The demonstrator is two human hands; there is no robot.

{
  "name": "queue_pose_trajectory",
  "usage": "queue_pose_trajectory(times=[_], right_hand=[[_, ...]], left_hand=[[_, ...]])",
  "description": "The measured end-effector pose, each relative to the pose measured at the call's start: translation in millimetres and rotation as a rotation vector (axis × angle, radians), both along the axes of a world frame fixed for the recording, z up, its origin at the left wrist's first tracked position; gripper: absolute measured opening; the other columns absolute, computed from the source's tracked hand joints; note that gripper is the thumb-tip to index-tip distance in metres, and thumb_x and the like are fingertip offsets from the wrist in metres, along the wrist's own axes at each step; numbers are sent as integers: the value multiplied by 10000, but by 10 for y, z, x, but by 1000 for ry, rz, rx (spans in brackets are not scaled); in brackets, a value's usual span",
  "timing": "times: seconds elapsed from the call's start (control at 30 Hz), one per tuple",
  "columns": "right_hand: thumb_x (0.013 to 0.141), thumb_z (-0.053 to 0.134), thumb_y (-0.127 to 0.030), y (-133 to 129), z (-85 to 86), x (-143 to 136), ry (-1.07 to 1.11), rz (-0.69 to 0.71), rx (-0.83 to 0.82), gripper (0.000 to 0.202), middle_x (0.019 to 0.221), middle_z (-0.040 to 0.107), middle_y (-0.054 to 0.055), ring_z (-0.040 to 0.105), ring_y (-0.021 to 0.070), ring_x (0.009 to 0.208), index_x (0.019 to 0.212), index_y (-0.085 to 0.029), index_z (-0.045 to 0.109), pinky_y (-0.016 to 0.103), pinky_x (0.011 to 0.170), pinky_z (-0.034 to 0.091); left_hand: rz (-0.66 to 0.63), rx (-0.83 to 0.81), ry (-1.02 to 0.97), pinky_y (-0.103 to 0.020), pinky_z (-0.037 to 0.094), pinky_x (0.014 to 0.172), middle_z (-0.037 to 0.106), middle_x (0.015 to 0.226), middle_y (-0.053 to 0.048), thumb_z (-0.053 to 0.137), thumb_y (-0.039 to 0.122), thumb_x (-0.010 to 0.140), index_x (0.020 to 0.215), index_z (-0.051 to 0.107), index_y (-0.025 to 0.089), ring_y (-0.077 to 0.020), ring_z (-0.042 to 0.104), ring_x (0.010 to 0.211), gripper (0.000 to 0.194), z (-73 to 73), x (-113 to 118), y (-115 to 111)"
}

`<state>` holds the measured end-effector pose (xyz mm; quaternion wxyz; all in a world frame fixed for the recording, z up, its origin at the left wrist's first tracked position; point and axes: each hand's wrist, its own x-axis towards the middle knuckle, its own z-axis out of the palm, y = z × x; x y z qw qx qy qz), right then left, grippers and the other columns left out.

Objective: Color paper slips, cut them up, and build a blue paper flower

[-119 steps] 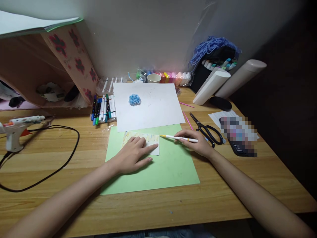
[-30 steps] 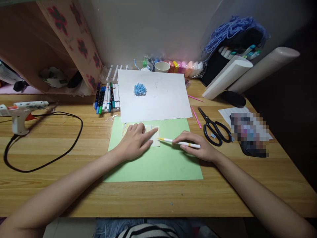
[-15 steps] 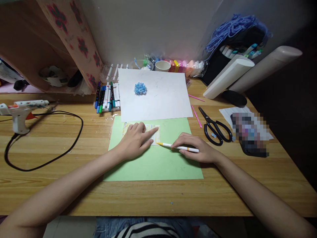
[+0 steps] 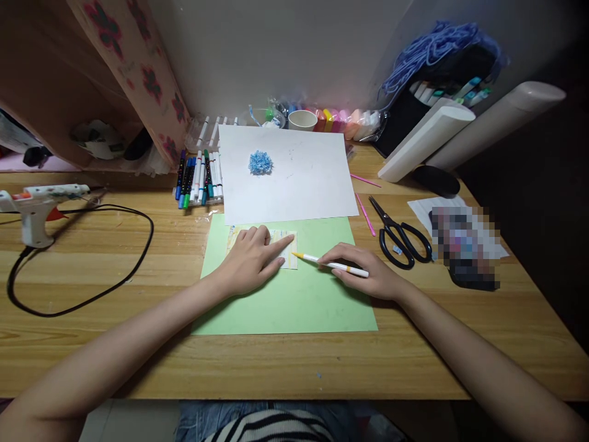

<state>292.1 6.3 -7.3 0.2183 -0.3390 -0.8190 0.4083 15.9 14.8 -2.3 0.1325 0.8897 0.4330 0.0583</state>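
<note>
My left hand (image 4: pixel 251 258) lies spread over a small white paper strip (image 4: pixel 291 258) with yellow marks, its index finger and thumb pressing near the right end. Much of the strip is hidden under that hand. In my right hand (image 4: pixel 359 270) is a white marker (image 4: pixel 338 266) with a yellow tip and band, held like a pen. The tip is at the right edge of the strip. Beneath both lies a green sheet (image 4: pixel 294 313). Behind it, a white sheet (image 4: pixel 313 190) bears a fluffy heap of blue shreds (image 4: pixel 260 162).
Black-handled scissors (image 4: pixel 396 236) and two pink sticks (image 4: pixel 365 215) lie to the right. Several markers (image 4: pixel 197 178) sit at the back left. A glue gun (image 4: pixel 37 212) with a looped black cord (image 4: pixel 151 239) rests at the left. White rolls (image 4: pixel 427 144) lean at the back right.
The marker's tip has moved up along the right end of the strip, away from its lower corner. My left hand stays in place on the paper.
</note>
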Motion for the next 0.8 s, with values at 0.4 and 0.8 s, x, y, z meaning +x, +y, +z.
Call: queue_pose_trajectory(times=[0.4,0.8], right_hand=[[892,510,-211,11,30,41,83,22,-49,192,952,666,76,614,186,871,1043,-201,627,316,776,473],[889,504,-195,11,16,24,14,46,-20,224,994,652,81,594,202,922,1084,-211,614,346,816,463]], left_hand=[[0,-7,-20,-385,315,786,411,924,-61,327,410,940,1417,359,326,-231,378,853,486,6,-3,3],[2,2,-12,-386,317,790,412,936,-63,323,423,941,1417,358,329,-229,374,852,486,1,-1,1]])
